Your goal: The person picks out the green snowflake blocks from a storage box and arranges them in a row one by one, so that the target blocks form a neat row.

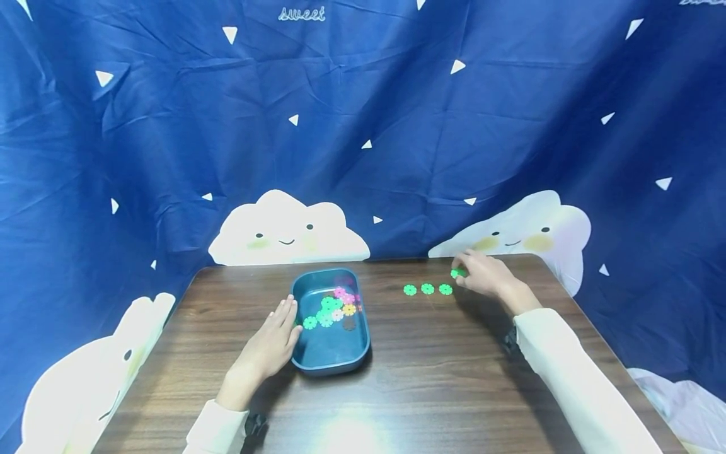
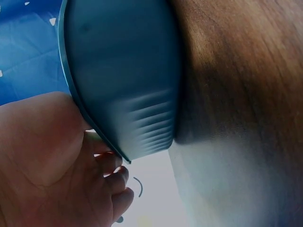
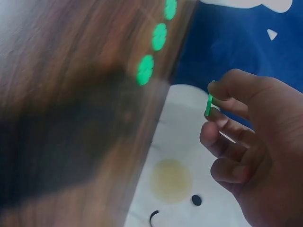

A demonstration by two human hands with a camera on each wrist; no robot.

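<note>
A teal tray (image 1: 328, 362) sits on the brown wooden table (image 1: 431, 378) and holds several flower-shaped plastic discs (image 1: 331, 309) in green, pink, yellow and white. My left hand (image 1: 271, 345) rests flat against the tray's left rim (image 2: 80, 106) with straight fingers. Three green discs (image 1: 428, 289) lie in a row on the table right of the tray; the right wrist view shows these discs (image 3: 152, 47) too. Just past the row's right end, my right hand (image 1: 482, 274) pinches a fourth green disc (image 3: 209, 104) between thumb and fingertips, slightly above the table.
A dark blue cloth with white clouds and triangles (image 1: 363, 139) hangs close behind the table's far edge and down both sides. Bare wood lies in front of the tray and to the right of the disc row.
</note>
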